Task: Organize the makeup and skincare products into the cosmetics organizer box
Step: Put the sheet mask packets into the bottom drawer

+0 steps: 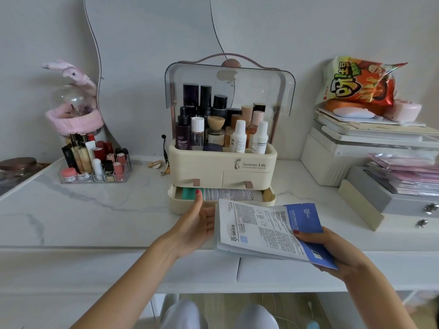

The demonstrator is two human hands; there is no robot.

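Note:
A cream cosmetics organizer box (222, 163) stands at the middle of the marble dressing table, its clear lid raised and several bottles upright in its top tray. Its bottom drawer (174, 198) is pulled out and holds flat sachets. My right hand (332, 249) grips a stack of white-and-blue sheet mask packets (266, 230) by their right end, in front of the drawer. My left hand (197, 220) is open, palm against the stack's left edge, fingers straight up beside the drawer.
A clear tray of lipsticks (95, 162) sits at the left, with a pink-trimmed glass globe (71, 110) behind it. Stacked boxes and books (370, 148) with a snack bag (361, 81) fill the right. A mirror (152, 32) leans on the wall.

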